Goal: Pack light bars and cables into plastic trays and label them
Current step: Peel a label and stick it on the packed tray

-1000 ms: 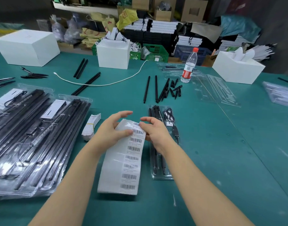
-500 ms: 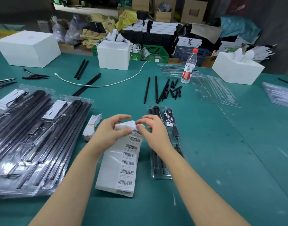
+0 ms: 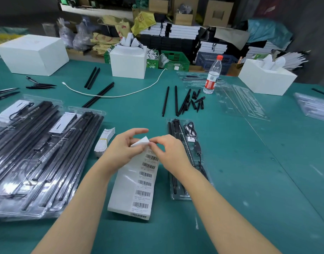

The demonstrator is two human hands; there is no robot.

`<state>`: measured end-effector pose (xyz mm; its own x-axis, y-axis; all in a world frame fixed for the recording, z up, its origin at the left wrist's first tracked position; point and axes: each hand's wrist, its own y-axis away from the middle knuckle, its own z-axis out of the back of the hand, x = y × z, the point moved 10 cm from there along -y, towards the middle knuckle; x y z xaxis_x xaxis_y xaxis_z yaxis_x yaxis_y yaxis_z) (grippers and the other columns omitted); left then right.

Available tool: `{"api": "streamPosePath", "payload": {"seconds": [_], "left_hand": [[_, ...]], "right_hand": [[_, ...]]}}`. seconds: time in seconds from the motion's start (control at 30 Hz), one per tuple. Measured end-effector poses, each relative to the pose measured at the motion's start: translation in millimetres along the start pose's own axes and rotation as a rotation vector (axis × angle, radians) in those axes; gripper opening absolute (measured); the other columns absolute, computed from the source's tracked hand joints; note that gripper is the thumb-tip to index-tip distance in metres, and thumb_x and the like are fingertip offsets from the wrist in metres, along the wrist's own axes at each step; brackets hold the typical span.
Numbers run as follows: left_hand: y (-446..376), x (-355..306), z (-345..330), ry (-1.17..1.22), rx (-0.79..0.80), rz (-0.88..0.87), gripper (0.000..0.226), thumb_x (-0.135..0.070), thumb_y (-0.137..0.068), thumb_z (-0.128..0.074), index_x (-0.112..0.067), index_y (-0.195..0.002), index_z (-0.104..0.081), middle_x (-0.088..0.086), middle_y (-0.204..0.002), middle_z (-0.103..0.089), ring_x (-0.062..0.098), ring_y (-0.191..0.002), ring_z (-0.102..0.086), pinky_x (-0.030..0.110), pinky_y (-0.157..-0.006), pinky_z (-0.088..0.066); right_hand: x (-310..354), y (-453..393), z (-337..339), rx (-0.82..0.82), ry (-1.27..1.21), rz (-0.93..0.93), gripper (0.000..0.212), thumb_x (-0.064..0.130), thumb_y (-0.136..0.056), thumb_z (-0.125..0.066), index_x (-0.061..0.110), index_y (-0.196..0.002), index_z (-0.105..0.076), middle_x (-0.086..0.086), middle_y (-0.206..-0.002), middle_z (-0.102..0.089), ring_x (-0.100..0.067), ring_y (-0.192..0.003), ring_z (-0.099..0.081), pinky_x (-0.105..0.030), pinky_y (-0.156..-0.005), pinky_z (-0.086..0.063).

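Observation:
My left hand (image 3: 121, 151) holds the top of a long white sheet of barcode labels (image 3: 137, 186) that hangs down to the green table. My right hand (image 3: 168, 153) pinches one label (image 3: 141, 142) at the sheet's top, its corner curled up off the backing. Just right of my hands lies a clear plastic tray (image 3: 186, 158) packed with black light bars and a black cable. Several packed trays (image 3: 38, 153) are stacked at the left.
Loose black bars and short pieces (image 3: 183, 101) lie beyond the tray. A water bottle (image 3: 212, 75), empty clear trays (image 3: 240, 101), three white boxes (image 3: 129, 61), a white cable (image 3: 121, 95) and a small banded bundle of slips (image 3: 104, 142) sit on the table.
The label sheet has been lifted and tilted. My right hand has peeled the top label's corner up from the backing, while my left hand keeps its hold on the sheet.

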<state>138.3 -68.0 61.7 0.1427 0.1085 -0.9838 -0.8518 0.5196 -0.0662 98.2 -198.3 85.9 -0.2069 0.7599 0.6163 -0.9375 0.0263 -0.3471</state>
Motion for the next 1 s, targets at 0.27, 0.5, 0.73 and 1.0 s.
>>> {"api": "streamPosePath", "payload": {"seconds": [0.27, 0.5, 0.73, 1.0], "left_hand": [[1, 2, 4, -0.052, -0.022, 0.016, 0.043, -0.026, -0.083, -0.070, -0.045, -0.121, -0.064, 0.003, -0.098, -0.076, 0.019, -0.093, -0.074, 0.033, -0.083, -0.055], [1, 16, 9, -0.068, -0.049, 0.081, 0.043, -0.025, -0.079, -0.067, -0.047, -0.116, -0.066, -0.008, -0.111, -0.074, 0.017, -0.098, -0.073, 0.043, -0.089, -0.058], [-1, 29, 31, -0.135, -0.215, 0.134, 0.047, -0.005, -0.088, -0.063, -0.040, -0.119, -0.063, -0.018, -0.114, -0.068, 0.010, -0.105, -0.067, 0.032, -0.089, -0.055], [1, -24, 29, -1.018, -0.544, -0.157, 0.044, -0.009, -0.088, -0.064, -0.014, -0.131, -0.062, 0.013, -0.139, -0.051, 0.034, -0.126, -0.039, 0.045, -0.105, -0.030]], "right_hand": [[-10, 0, 2, -0.036, -0.166, -0.112, 0.017, 0.027, -0.096, -0.059, 0.022, -0.093, -0.074, 0.014, -0.088, -0.068, -0.002, -0.084, -0.062, -0.023, -0.073, -0.052], [-38, 3, 17, -0.185, -0.413, -0.360, 0.021, 0.024, -0.094, -0.062, 0.018, -0.077, -0.072, 0.011, -0.059, -0.056, -0.004, -0.051, -0.042, -0.018, -0.051, -0.036], [-46, 10, 18, -0.190, -1.070, -0.537, 0.016, 0.010, -0.098, -0.059, 0.006, -0.091, -0.073, -0.009, -0.080, -0.075, -0.015, -0.057, -0.063, -0.027, -0.060, -0.058], [-39, 24, 34, -0.155, -0.847, -0.304, 0.015, 0.002, -0.096, -0.061, 0.011, -0.091, -0.072, -0.008, -0.082, -0.075, -0.023, -0.081, -0.074, -0.027, -0.071, -0.059]]}}
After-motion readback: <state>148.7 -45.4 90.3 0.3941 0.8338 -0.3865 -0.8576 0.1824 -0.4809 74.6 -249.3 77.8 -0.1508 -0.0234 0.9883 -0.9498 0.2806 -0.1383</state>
